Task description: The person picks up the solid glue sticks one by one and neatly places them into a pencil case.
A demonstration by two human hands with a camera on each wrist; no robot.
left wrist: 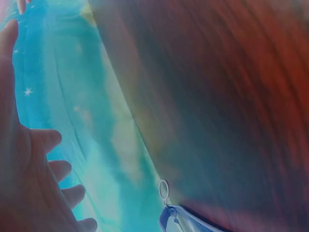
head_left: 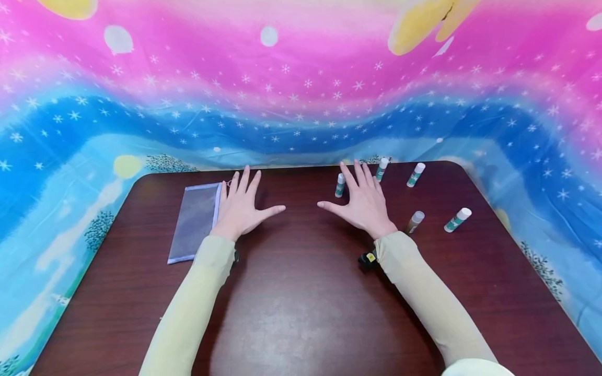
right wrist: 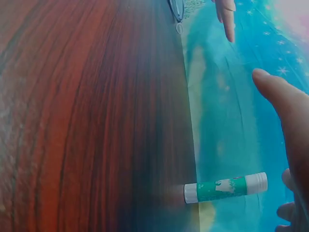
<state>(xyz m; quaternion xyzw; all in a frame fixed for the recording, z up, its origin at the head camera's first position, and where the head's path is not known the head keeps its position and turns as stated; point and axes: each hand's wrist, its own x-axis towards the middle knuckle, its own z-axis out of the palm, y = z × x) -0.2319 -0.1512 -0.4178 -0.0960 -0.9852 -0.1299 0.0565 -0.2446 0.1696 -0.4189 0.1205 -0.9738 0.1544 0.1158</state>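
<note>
Brightly printed cloth (head_left: 296,78), pink over blue with white snowflakes, hangs behind a dark brown table (head_left: 291,308) and along its sides. Over the tabletop, the left hand (head_left: 241,206) is held in the air with fingers spread and thumb stretched inward, gripping nothing. The right hand (head_left: 364,203) mirrors it, fingers fanned and likewise holding nothing.

Nearest the left hand is a flat grey pouch (head_left: 193,224) with pale purple edging, lying on the left part of the table and partly hidden by that hand; a small ring (left wrist: 163,191) shows at its far corner. It looks thin and floppy — probably light, likely to fold or slide if pushed, and best pinched by an edge, with the ring as a handy pull.

Just beside the right hand, near the far edge, a glue stick (head_left: 339,185) with a green label stands upright; the right wrist view shows a gap between it and the fingers. Three more green-labelled sticks stand farther right, plus a brownish tube (head_left: 416,221) behind the right wrist. These should be light and stiff, with smooth walls that may slip a little, and narrow bases that could topple at a nudge — the labelled middle seems the safest hold, since a cap might pull off.
</note>
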